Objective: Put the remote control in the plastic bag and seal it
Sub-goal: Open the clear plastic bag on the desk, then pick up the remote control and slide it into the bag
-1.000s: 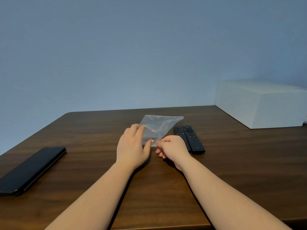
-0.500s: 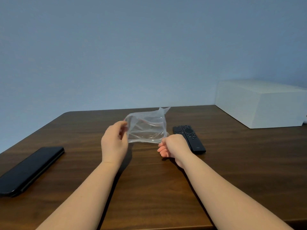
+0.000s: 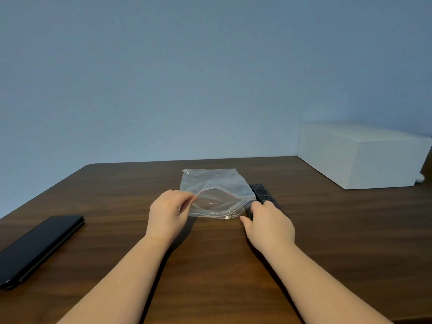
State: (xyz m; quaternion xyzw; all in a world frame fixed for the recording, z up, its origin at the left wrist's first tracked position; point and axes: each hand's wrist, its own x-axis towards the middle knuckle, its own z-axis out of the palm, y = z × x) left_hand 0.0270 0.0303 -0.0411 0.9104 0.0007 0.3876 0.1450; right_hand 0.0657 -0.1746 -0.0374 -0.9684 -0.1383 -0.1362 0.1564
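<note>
A clear plastic zip bag (image 3: 214, 184) lies on the dark wooden table (image 3: 350, 235), its mouth gaping open toward me. My left hand (image 3: 167, 216) pinches the upper lip of the mouth at its left corner and holds it raised. A black remote control (image 3: 263, 193) lies just right of the bag, pointing away from me. My right hand (image 3: 268, 225) covers its near end, fingers curled over it and thumb beside the bag's right corner. The remote still rests on the table. Its near half is hidden under my hand.
A flat black device (image 3: 39, 246) lies at the left near the table's edge. A white box (image 3: 360, 157) stands at the back right against the blue wall.
The bag was lifted off the table by both hands, then came down again with its mouth open. My right hand let go of the bag and moved right onto the remote.
</note>
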